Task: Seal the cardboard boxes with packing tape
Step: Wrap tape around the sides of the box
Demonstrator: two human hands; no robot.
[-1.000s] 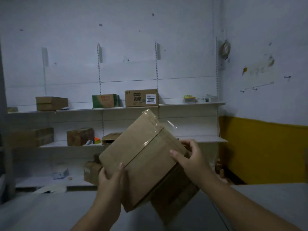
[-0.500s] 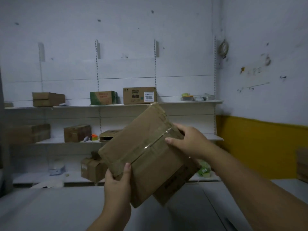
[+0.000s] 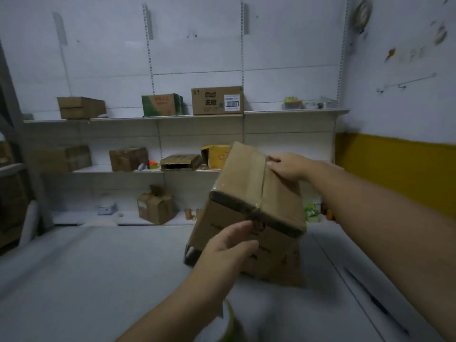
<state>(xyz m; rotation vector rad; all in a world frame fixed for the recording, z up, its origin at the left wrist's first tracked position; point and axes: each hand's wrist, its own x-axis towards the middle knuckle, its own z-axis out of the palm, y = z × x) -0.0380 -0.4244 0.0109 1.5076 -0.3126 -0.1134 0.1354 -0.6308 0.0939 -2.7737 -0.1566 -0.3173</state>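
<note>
Now the cardboard box [image 3: 246,188] is held up between both hands, tilted, with its lower corner close over the grey table [image 3: 86,280]; whether it touches cannot be told. The left hand [image 3: 229,245] is pressed against the near face, fingers fairly straight and flat on the cardboard, thumb raised towards the dark top edge. Nothing is gripped there; the box is simply propped. The right hand [image 3: 287,166] is laid on the far end of the top face, fingers stretched out flat at the seam and not curled round anything. A strip of clear tape [image 3: 264,183] is seen running along the top seam, from the right fingertips down towards the left thumb. Beyond both hands, wall shelves [image 3: 172,117] are lined with other boxes, and a labelled brown box [image 3: 217,101] and a green box [image 3: 161,104] are set side by side on the upper one, well above the left hand. Below the left forearm, something greenish [image 3: 232,322] is caught at the bottom edge, too blurred to be named.
</note>
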